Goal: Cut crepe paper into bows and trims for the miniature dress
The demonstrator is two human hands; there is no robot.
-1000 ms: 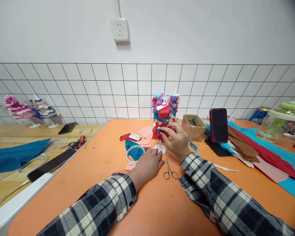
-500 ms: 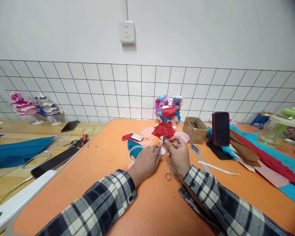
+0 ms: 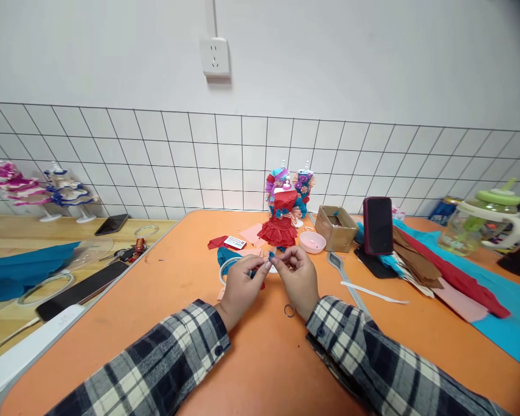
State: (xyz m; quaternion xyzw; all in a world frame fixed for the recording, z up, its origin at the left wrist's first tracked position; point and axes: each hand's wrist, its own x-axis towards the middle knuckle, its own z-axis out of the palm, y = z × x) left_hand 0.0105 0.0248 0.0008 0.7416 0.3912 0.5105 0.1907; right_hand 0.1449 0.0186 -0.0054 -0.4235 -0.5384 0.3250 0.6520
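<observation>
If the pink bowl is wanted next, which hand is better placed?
The right hand, probably: it sits nearer the pink bowl than the left hand does. Both, though, are pinching a small blue piece.

My sleeves (image 3: pixel 156 358): navy, grey, cream plaid
Scrap I pinch (image 3: pixel 271 255): blue
Dress before me (image 3: pixel 278 233): red, blue trim
My table (image 3: pixel 260 364): orange

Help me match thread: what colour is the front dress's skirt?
The ruffled skirt is red, showing best in the head view.
</observation>
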